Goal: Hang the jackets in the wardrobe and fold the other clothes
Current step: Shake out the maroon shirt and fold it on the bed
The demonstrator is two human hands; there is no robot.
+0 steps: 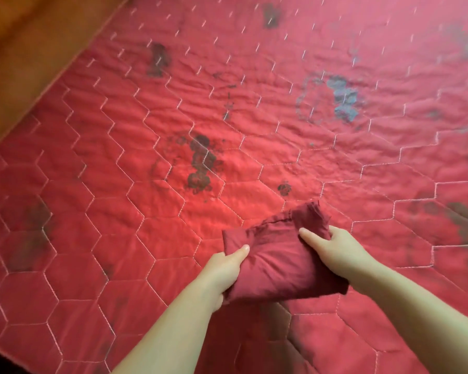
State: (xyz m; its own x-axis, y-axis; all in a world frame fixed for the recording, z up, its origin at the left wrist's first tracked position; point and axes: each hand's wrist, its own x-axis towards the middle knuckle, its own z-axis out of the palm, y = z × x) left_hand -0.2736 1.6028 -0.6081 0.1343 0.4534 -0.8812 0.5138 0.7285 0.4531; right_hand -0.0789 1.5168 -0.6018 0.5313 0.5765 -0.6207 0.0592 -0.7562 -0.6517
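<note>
Hands, two: left hand [229,265] and right hand [335,248] grip one folded maroon garment [274,261] over red quilt [146,184]; fingers beneath garment hidden.

red quilted bedspread [173,103], orange wooden floor [25,36]

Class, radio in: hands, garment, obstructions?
Left hand and right hand both grip the folded maroon garment. Garment held just above the red quilt. Nothing in the way.
</note>
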